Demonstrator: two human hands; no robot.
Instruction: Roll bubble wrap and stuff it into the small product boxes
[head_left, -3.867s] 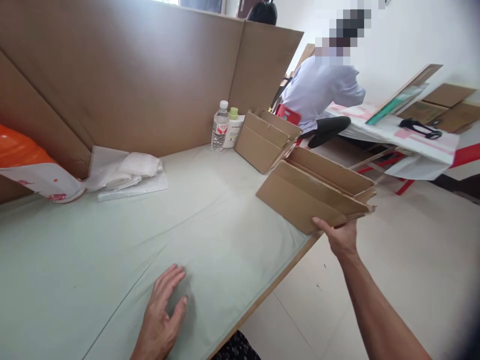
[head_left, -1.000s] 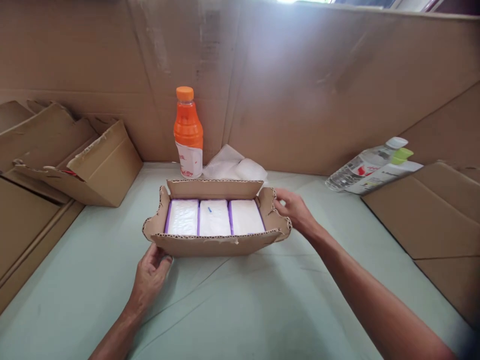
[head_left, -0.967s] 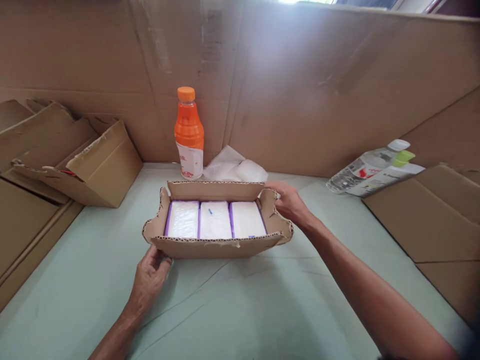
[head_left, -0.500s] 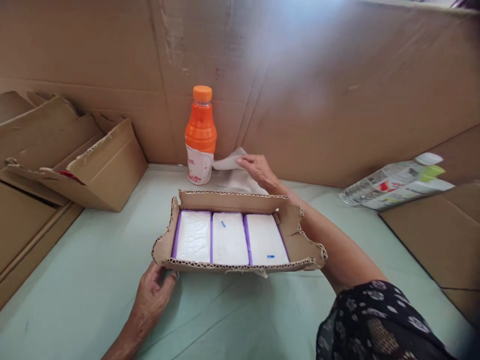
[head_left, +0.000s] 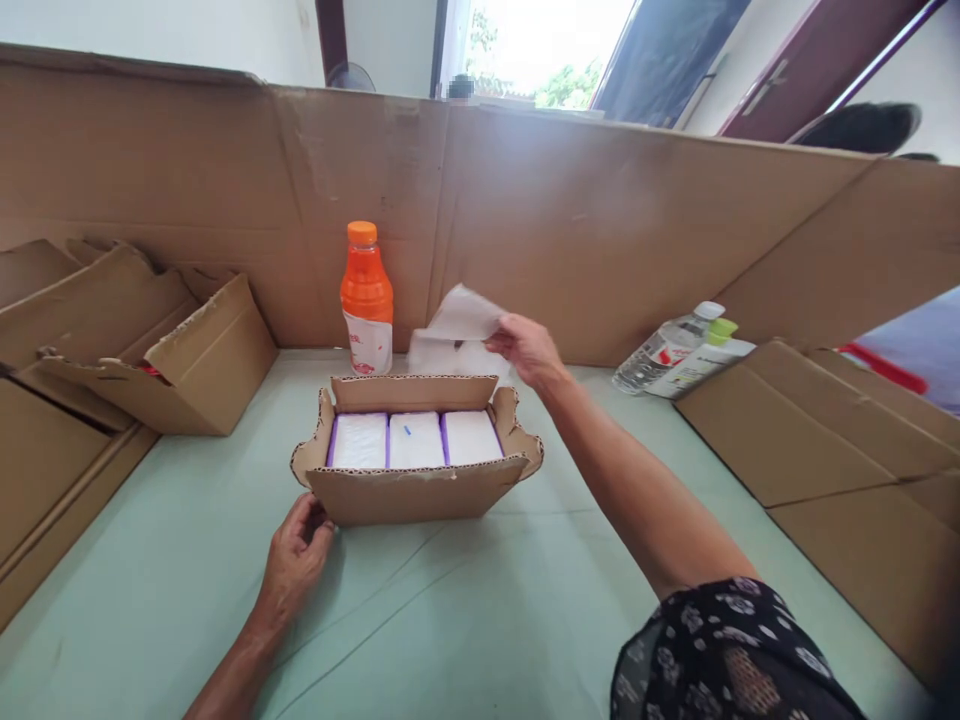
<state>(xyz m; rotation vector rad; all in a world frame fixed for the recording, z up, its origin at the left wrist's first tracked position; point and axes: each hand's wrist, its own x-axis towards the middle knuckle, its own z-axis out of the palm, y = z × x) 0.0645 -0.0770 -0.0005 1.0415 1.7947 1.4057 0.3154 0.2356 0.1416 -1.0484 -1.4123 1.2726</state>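
An open cardboard box [head_left: 409,500] with torn, wavy edges stands on the pale green surface, holding three white packs [head_left: 415,442] with purple sides in a row. At its near left corner is my left hand [head_left: 298,550], fingers curled against the cardboard and thumb beside it. Behind the box, my right hand [head_left: 525,345] pinches a thin, whitish, translucent sheet [head_left: 465,312], lifted and folded over. More of the same pale material hangs below it, partly hidden by the box. An orange-capped drink bottle [head_left: 367,300] stands upright to the left of the sheet.
A tall cardboard wall [head_left: 637,220] closes off the back. Opened cardboard boxes [head_left: 202,360] sit at left, and cardboard [head_left: 810,430] lies at right. A clear water bottle [head_left: 660,350] leans beside a white tube with a green cap [head_left: 705,360].
The view has tipped up, showing a window and door beyond the cardboard wall. My right hand has raised the pale sheet off the surface. My left hand stays at the box corner.
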